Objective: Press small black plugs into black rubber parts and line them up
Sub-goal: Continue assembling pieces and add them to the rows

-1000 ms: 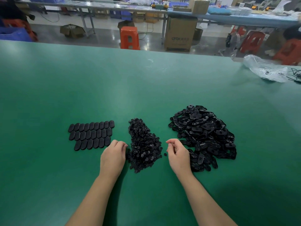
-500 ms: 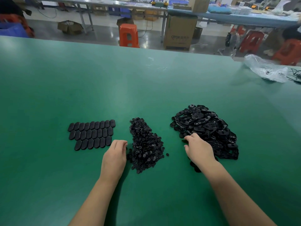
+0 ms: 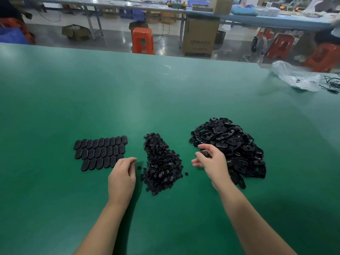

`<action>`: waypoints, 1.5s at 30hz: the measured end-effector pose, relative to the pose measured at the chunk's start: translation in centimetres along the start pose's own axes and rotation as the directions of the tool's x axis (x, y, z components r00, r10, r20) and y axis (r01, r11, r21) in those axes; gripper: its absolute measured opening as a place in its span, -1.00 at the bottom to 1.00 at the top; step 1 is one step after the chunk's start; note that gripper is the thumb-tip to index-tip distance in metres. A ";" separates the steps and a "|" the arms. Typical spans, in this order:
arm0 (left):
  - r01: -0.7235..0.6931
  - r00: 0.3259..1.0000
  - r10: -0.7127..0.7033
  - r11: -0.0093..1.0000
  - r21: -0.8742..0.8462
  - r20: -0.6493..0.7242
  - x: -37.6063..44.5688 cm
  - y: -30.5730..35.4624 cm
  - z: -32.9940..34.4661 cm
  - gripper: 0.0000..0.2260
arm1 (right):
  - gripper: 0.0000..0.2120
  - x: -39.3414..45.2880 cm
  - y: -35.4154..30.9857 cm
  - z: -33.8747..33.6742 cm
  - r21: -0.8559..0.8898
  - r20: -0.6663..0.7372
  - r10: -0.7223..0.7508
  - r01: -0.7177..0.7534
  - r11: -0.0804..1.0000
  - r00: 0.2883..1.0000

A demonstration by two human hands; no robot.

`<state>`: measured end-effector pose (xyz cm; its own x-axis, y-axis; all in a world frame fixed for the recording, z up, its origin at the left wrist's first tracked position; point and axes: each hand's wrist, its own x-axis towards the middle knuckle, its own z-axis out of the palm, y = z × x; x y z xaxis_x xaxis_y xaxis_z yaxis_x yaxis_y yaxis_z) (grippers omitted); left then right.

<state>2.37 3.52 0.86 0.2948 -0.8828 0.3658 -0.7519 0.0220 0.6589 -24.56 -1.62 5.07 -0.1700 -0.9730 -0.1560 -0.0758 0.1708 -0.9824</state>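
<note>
A heap of small black plugs (image 3: 161,163) lies in the middle of the green table (image 3: 128,100). To its right is a bigger pile of black rubber parts (image 3: 231,144). Three neat rows of lined-up rubber parts (image 3: 100,151) lie on the left. My right hand (image 3: 211,162) hovers at the left edge of the big pile, pinching one rubber part (image 3: 202,153) in its fingertips. My left hand (image 3: 122,176) sits curled just left of the plug heap, fingertips together; whether a plug is between them is hidden. One stray plug (image 3: 139,167) lies beside it.
A crumpled clear plastic bag (image 3: 296,77) and black cables (image 3: 331,85) lie at the table's far right. Beyond the far edge stand orange stools (image 3: 142,40), a cardboard box (image 3: 200,36) and other workbenches.
My right hand went from beside the plug heap into the rubber-part pile, then lifted back left holding one part. My left hand stayed by the plug heap.
</note>
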 end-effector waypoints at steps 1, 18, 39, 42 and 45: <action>0.008 1.000 -0.008 1.000 -0.009 -0.001 0.0 0.0 0.0 -0.84 | -0.80 -0.5 0.4 0.5 0.061 -0.010 0.000 0.001 0.998 1.000; 0.206 0.977 -0.211 0.974 -0.094 -0.043 0.5 0.0 -0.1 -0.82 | -0.66 -1.4 4.8 2.7 0.117 0.031 -0.036 0.032 0.993 0.999; 0.681 0.729 -0.413 0.518 -0.517 0.546 1.6 12.3 6.0 -0.94 | -0.92 -1.9 4.7 2.8 0.103 0.016 -0.075 0.073 0.992 0.997; 0.679 0.730 -0.403 0.515 -0.523 0.552 1.6 12.7 6.1 -0.94 | -0.78 -2.0 4.6 2.8 0.020 0.043 -0.115 0.114 0.993 0.992; 0.662 0.743 -0.380 0.538 -0.522 0.550 1.7 12.9 6.1 -0.94 | -0.85 -1.9 4.7 2.8 -0.026 0.041 -0.134 0.135 0.991 0.990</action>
<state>-10.45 -0.58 5.97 0.1804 -0.9228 -0.3404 0.0982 -0.3275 0.9397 -21.84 0.61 0.51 -0.1176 -0.9927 -0.0274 -0.1240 0.0420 -0.9914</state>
